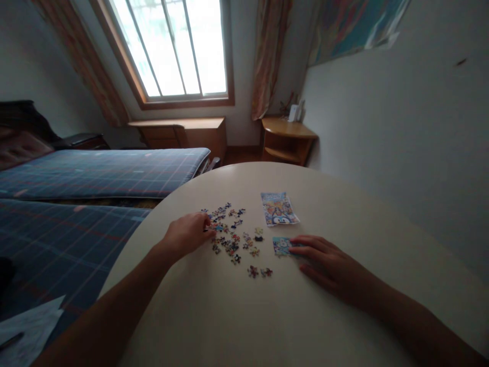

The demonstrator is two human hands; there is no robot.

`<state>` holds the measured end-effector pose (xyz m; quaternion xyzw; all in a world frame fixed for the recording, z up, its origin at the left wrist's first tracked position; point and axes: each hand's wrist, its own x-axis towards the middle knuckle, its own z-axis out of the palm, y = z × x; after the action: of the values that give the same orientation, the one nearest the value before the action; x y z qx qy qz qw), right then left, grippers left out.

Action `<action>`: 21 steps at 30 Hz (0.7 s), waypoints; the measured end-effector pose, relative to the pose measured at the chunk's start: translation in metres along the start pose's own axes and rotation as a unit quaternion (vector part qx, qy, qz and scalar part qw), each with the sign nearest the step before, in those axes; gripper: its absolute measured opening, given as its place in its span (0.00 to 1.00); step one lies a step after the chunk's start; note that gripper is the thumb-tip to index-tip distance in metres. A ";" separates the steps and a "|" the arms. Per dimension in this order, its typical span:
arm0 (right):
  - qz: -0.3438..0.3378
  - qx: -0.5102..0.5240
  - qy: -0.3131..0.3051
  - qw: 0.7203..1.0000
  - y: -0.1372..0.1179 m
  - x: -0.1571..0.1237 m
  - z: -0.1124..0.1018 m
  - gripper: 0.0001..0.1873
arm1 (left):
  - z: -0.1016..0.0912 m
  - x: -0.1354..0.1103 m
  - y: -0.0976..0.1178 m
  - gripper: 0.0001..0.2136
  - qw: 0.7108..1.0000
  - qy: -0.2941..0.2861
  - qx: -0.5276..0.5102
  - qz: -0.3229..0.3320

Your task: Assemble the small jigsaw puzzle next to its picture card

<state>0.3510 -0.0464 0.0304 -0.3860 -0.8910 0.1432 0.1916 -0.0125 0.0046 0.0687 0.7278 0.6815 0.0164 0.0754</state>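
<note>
Several loose jigsaw pieces [231,232] lie scattered on the round cream table [237,316]. My left hand [188,232] reaches into their left edge, fingers curled and pinched at a piece there. My right hand [324,262] lies flat with fingers stretched out, its fingertips resting on the edge of a small joined patch of blue puzzle [281,246]. Beyond that patch lies a colourful reference picture [278,208], flat on the table.
A bed with a blue plaid cover [95,173] runs along the table's left side. Under the window [179,48] stands a low wooden cabinet [183,132], with a corner shelf [287,138] by the right wall. White paper [30,331] lies at lower left.
</note>
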 end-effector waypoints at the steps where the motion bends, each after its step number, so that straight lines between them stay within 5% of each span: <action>1: 0.000 0.000 -0.002 1.000 0.000 0.000 0.000 0.17 | 0.000 0.000 -0.001 0.09 1.000 -0.004 0.006 -0.001; 21: -0.021 -0.021 -0.009 1.000 0.003 0.002 -0.001 0.17 | 0.007 0.000 -0.015 0.04 0.994 -0.032 -0.061 0.082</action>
<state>0.3519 -0.0427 0.0306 -0.3699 -0.9032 0.1240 0.1788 -0.0263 0.0052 0.0600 0.7755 0.6143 0.0412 0.1399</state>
